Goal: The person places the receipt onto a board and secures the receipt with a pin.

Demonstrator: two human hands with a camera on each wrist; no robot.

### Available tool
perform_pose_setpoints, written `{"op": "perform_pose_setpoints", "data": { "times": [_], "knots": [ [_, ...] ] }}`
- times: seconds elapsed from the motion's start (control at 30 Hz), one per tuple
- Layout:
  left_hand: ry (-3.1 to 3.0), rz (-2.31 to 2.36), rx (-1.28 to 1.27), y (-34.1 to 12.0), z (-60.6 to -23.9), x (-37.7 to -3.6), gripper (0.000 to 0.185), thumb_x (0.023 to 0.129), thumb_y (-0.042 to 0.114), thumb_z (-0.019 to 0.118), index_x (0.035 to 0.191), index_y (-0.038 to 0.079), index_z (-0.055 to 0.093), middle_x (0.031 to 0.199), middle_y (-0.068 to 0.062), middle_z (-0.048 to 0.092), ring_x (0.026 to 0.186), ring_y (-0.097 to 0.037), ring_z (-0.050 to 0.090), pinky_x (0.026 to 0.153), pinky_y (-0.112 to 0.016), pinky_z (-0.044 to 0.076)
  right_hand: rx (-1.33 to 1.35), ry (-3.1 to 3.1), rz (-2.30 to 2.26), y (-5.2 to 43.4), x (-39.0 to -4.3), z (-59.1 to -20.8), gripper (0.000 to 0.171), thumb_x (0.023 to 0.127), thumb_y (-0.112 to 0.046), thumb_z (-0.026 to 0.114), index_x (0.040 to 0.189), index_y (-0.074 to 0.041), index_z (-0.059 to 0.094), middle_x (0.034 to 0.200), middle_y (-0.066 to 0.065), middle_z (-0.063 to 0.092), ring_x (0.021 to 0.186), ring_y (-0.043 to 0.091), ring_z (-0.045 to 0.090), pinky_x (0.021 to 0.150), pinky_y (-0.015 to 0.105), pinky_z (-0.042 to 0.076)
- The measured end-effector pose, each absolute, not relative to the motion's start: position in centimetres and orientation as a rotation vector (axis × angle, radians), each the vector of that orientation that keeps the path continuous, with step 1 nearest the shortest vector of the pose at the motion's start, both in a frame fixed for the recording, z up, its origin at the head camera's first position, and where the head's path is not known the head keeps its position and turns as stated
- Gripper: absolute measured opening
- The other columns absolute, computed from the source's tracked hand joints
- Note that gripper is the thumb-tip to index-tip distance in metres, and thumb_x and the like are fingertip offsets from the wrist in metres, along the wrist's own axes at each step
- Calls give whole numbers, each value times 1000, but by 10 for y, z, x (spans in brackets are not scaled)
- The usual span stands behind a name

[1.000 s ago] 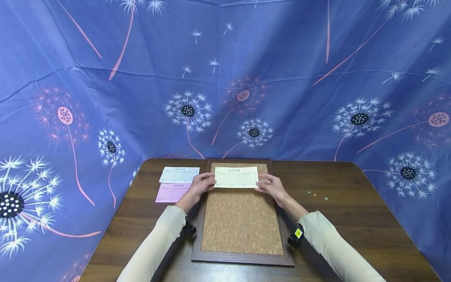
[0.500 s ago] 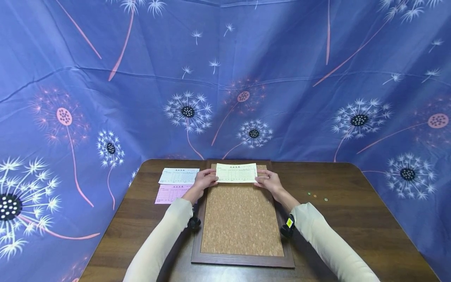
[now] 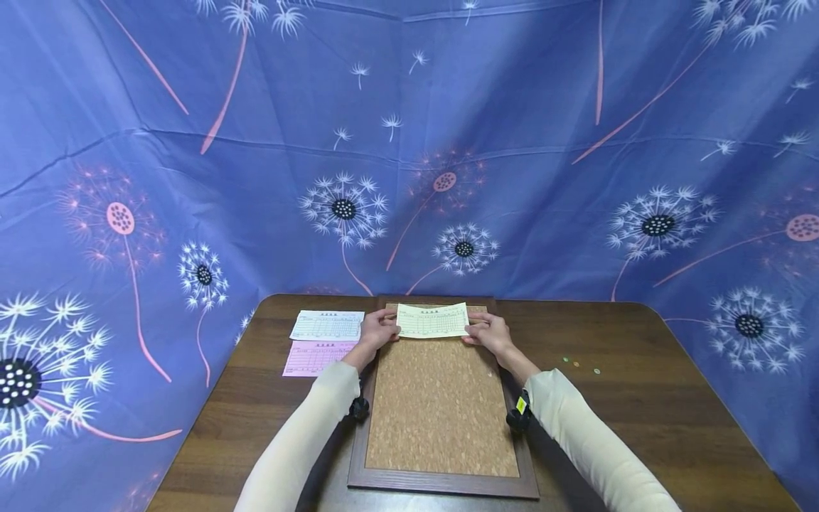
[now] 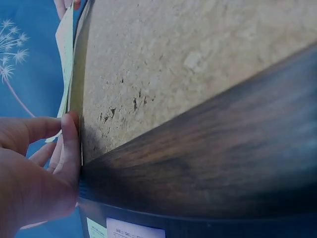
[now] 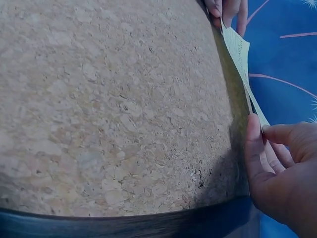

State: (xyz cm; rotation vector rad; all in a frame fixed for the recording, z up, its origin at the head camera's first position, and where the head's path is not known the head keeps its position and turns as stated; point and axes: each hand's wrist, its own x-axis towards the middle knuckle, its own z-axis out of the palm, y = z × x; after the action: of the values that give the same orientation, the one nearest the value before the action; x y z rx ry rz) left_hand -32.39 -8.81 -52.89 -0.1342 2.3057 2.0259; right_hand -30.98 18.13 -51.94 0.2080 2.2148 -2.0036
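Your left hand (image 3: 376, 331) and right hand (image 3: 490, 334) each pinch an end of the slip (image 3: 431, 321), bowed over the board's (image 3: 441, 412) far end. You seem to be positioning it; next probably calls for lowering it evenly.

The yellow slip (image 3: 432, 320) is pale, with a fine dark printed grid; similar grids cover the pink slip (image 3: 313, 359) and the whitish-blue slip (image 3: 328, 325). The cork (image 3: 441, 405) is speckled tan, its frame (image 3: 441, 483) dark brown, the desk (image 3: 627, 441) brown with darker grain. White and pink dandelions pattern the blue cloth (image 3: 544, 92). Both sleeves (image 3: 301, 434) are cream.
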Motion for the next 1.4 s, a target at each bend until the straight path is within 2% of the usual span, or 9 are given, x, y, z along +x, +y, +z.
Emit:
{"op": "perform_pose_setpoints", "data": {
  "times": [0.23, 0.4, 0.5, 0.57, 0.67, 0.87, 1.07, 1.4],
  "knots": [
    [2545, 1830, -25, -85, -527, -328, 53, 81, -11, 64, 134, -4, 63, 79, -4, 64, 60, -6, 59, 60, -26, 59, 200, 2257, -1970, 183, -311, -519, 47, 96, 4, 63, 141, 11, 51, 99, 27, 74, 66, 10, 72, 71, 26, 61],
    [2698, 1664, 69, -86, -525, -330, 46, 79, -8, 68, 124, -2, 70, 79, -6, 67, 62, -6, 59, 59, -26, 59, 167, 2262, -1966, 184, -310, -518, 48, 96, 3, 64, 141, 12, 50, 88, 20, 76, 63, 7, 71, 69, 24, 61],
    [2805, 1504, 137, -87, -524, -330, 43, 77, -2, 73, 120, 1, 73, 83, -8, 70, 70, -8, 60, 68, -27, 58, 144, 2266, -1962, 185, -310, -518, 47, 96, 3, 63, 140, 13, 51, 81, 12, 76, 61, 6, 71, 66, 22, 60],
    [2842, 1428, 174, -87, -523, -330, 43, 77, 1, 75, 119, 2, 74, 86, -8, 71, 75, -11, 60, 75, -29, 54, 125, 2267, -1965, 187, -309, -519, 46, 96, 4, 62, 139, 14, 51, 79, 11, 75, 61, 8, 71, 65, 22, 60],
    [2858, 1343, 201, -88, -523, -330, 45, 77, 5, 76, 122, 2, 72, 86, -7, 70, 79, -14, 58, 79, -30, 49, 91, 2275, -1955, 189, -308, -521, 46, 96, 3, 61, 139, 16, 49, 85, 18, 76, 62, 9, 72, 66, 23, 60],
    [2840, 1232, 263, -90, -527, -329, 49, 78, 6, 77, 126, 0, 69, 85, -5, 65, 74, -12, 51, 71, -25, 42, 59, 2301, -1892, 194, -303, -525, 46, 97, 2, 62, 140, 13, 51, 98, 27, 75, 67, 10, 73, 69, 25, 61],
    [2839, 1196, 304, -91, -525, -329, 51, 77, 5, 77, 127, -3, 68, 82, -4, 64, 70, -10, 47, 68, -24, 40, 13, 2304, -1878, 198, -296, -518, 46, 97, 3, 62, 140, 15, 50, 98, 29, 74, 67, 11, 73, 71, 29, 62],
    [2859, 1174, 383, -94, -524, -333, 51, 76, 6, 77, 125, -5, 68, 80, -4, 60, 69, -10, 45, 71, -26, 41, -128, 2342, -1838, 210, -277, -511, 46, 97, 3, 61, 138, 19, 48, 99, 31, 73, 70, 9, 73, 68, 24, 61]
  ]
}}
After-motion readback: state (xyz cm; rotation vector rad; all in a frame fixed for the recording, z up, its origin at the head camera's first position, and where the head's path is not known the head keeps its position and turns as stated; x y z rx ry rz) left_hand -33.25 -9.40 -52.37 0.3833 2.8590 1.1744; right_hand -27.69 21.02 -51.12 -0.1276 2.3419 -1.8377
